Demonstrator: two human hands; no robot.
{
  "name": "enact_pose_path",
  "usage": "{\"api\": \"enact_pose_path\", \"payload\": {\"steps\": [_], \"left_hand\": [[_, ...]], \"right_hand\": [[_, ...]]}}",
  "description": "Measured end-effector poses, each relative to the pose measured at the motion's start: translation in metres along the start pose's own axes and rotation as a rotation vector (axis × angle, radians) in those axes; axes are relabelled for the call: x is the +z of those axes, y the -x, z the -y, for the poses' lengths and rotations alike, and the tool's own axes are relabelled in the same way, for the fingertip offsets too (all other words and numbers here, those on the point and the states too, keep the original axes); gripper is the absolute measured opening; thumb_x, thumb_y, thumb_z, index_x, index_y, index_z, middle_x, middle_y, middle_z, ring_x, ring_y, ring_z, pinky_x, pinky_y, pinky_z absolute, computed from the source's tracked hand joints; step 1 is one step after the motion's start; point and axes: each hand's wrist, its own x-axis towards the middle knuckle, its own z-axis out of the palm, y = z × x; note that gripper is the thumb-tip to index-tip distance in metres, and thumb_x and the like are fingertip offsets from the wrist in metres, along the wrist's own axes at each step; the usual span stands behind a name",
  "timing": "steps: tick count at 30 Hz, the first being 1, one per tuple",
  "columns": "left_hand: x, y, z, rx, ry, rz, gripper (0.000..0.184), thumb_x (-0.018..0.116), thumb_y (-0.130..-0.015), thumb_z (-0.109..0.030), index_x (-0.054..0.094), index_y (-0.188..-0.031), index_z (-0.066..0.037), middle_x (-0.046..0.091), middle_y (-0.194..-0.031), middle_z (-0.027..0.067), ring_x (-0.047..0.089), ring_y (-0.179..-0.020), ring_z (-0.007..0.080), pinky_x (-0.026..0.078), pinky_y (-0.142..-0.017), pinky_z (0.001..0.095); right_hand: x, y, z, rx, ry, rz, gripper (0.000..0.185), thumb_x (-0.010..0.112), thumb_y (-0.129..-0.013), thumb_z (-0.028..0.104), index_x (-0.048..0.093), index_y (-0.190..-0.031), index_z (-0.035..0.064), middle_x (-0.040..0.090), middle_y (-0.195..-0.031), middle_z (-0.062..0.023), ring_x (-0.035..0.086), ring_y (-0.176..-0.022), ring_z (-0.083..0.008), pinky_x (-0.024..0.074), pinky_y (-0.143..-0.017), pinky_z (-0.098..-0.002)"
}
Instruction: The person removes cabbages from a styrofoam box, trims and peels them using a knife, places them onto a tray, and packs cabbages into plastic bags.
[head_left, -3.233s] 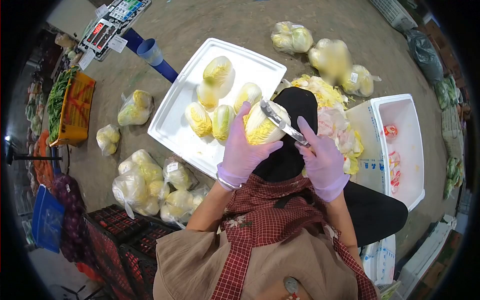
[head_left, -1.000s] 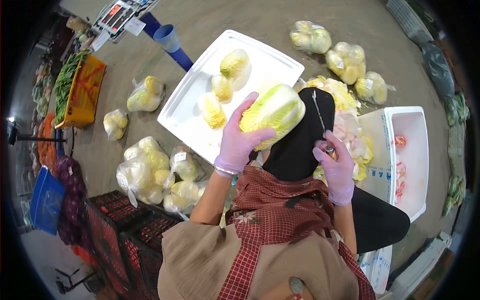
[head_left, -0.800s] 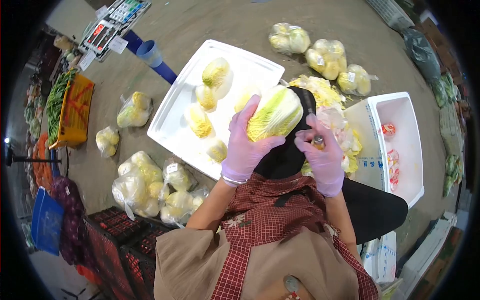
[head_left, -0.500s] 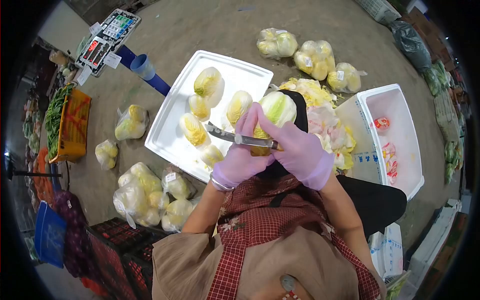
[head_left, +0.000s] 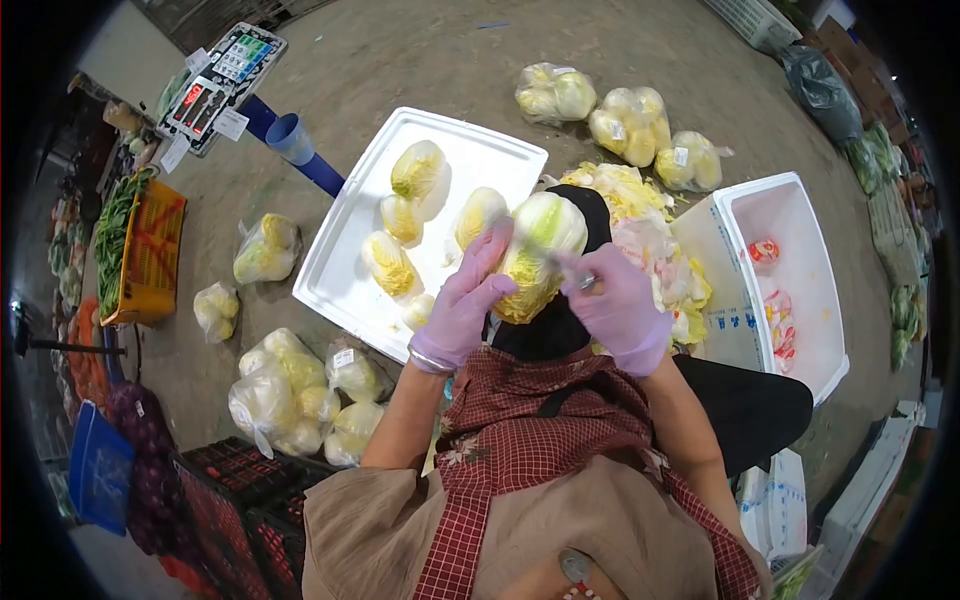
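Observation:
My left hand (head_left: 463,308), in a thin purple glove, holds a yellow-green napa cabbage (head_left: 545,245) from its left side, above my knee. In my right hand (head_left: 625,308), gloved the same way, is a knife (head_left: 588,281); its blade is smeared by motion across the front of the cabbage. Several smaller cabbages lie on the white foam lid (head_left: 345,262) beyond my left hand, one of them (head_left: 480,217) close to my fingertips.
Loose leaves (head_left: 625,190) are piled right of my knee, beside a white foam box (head_left: 825,270) with red-printed wrappers inside. Bagged cabbages (head_left: 278,395) lie on the floor. A scale (head_left: 222,85), a yellow crate (head_left: 148,255) and black crates (head_left: 215,505) stand at the left.
The held cabbage has turned between my hands. My right hand has moved from my lap's right side to the cabbage, then slightly back right with the knife. The view has shifted.

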Motion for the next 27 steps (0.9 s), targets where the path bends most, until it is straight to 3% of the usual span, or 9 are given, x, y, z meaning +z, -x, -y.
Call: {"api": "enact_pose_path", "payload": {"steps": [1,4,5,9,14,17,20,24,27], "left_hand": [[0.003,0.0,0.0,-0.017,0.015,-0.019,0.064,0.056,-0.081,0.0,0.033,-0.141,-0.003,0.025,-0.147,0.0154,0.022,-0.137,0.0272,0.02,-0.111,0.0347],[0.022,0.001,-0.011,-0.033,-0.151,-0.057,0.067,0.061,-0.078,-0.002,0.034,-0.139,-0.002,0.025,-0.145,0.0206,0.025,-0.135,0.0322,0.023,-0.109,0.0357],[0.029,0.002,-0.015,-0.029,-0.243,-0.066,0.068,0.063,-0.077,-0.003,0.035,-0.139,-0.001,0.025,-0.143,0.0229,0.026,-0.135,0.0344,0.024,-0.109,0.0363],[0.048,0.008,-0.013,0.099,-0.533,-0.114,0.073,0.07,-0.073,-0.007,0.036,-0.137,-0.001,0.024,-0.137,0.0338,0.026,-0.131,0.0449,0.03,-0.106,0.0402],[0.054,0.008,-0.016,0.066,-0.511,-0.127,0.069,0.068,-0.075,-0.006,0.038,-0.136,0.0,0.024,-0.138,0.0329,0.026,-0.132,0.0439,0.028,-0.106,0.0397],[0.054,0.007,-0.016,0.04,-0.449,-0.133,0.066,0.067,-0.076,-0.004,0.039,-0.136,-0.001,0.023,-0.139,0.0319,0.026,-0.132,0.043,0.028,-0.106,0.0391],[0.058,0.006,-0.021,0.018,-0.456,-0.147,0.064,0.067,-0.076,-0.003,0.04,-0.135,-0.003,0.024,-0.14,0.0306,0.027,-0.132,0.0424,0.028,-0.106,0.0391],[0.072,0.009,-0.015,0.094,-0.593,-0.203,0.066,0.068,-0.073,0.0,0.043,-0.134,-0.004,0.029,-0.14,0.0265,0.031,-0.131,0.0372,0.031,-0.105,0.0381],[0.081,0.009,-0.013,0.169,-0.683,-0.231,0.066,0.069,-0.072,0.0,0.044,-0.133,-0.003,0.028,-0.14,0.0276,0.032,-0.131,0.0385,0.033,-0.104,0.0388]], "right_hand": [[-0.002,0.001,0.0,0.274,-0.116,0.028,0.029,0.073,-0.072,0.017,0.059,-0.094,0.0049,0.06,-0.084,-0.0082,0.061,-0.069,-0.0185,0.048,-0.058,-0.0281],[-0.007,-0.006,0.03,0.627,-0.194,0.046,0.046,0.08,-0.064,0.025,0.054,-0.094,0.001,0.059,-0.086,-0.0109,0.059,-0.073,-0.0176,0.0486,-0.065,-0.0284],[-0.004,-0.004,0.034,0.593,-0.134,0.019,0.062,0.084,-0.057,0.031,0.05,-0.097,-0.0013,0.057,-0.086,-0.0118,0.058,-0.077,-0.0187,0.0484,-0.07,-0.0296],[-0.003,0.004,0.04,0.61,-0.05,-0.046,0.057,0.081,-0.062,0.025,0.049,-0.1,-0.0019,0.058,-0.088,-0.012,0.059,-0.078,-0.0208,0.0486,-0.071,-0.0314],[-0.009,0.012,0.022,0.693,-0.133,0.014,0.046,0.075,-0.069,0.015,0.048,-0.102,-0.0022,0.061,-0.094,-0.0184,0.062,-0.084,-0.0278,0.0491,-0.074,-0.0339],[-0.005,0.015,0.016,0.573,-0.126,-0.055,0.044,0.072,-0.07,0.014,0.048,-0.103,-0.0022,0.062,-0.099,-0.0229,0.063,-0.09,-0.03,0.0491,-0.076,-0.0349],[-0.006,0.013,0.021,0.627,-0.083,-0.058,0.044,0.069,-0.07,0.013,0.048,-0.105,-0.0029,0.06,-0.106,-0.026,0.062,-0.095,-0.0329,0.0487,-0.079,-0.0365],[-0.008,0.015,0.01,0.717,-0.015,-0.025,0.042,0.064,-0.07,0.012,0.049,-0.106,-0.0033,0.062,-0.096,-0.0266,0.062,-0.09,-0.0377,0.0489,-0.076,-0.0398],[-0.011,0.016,0.0,0.708,0.042,-0.055,0.038,0.062,-0.07,0.011,0.051,-0.104,-0.0027,0.063,-0.085,-0.0249,0.062,-0.083,-0.0402,0.049,-0.071,-0.0418]]}}
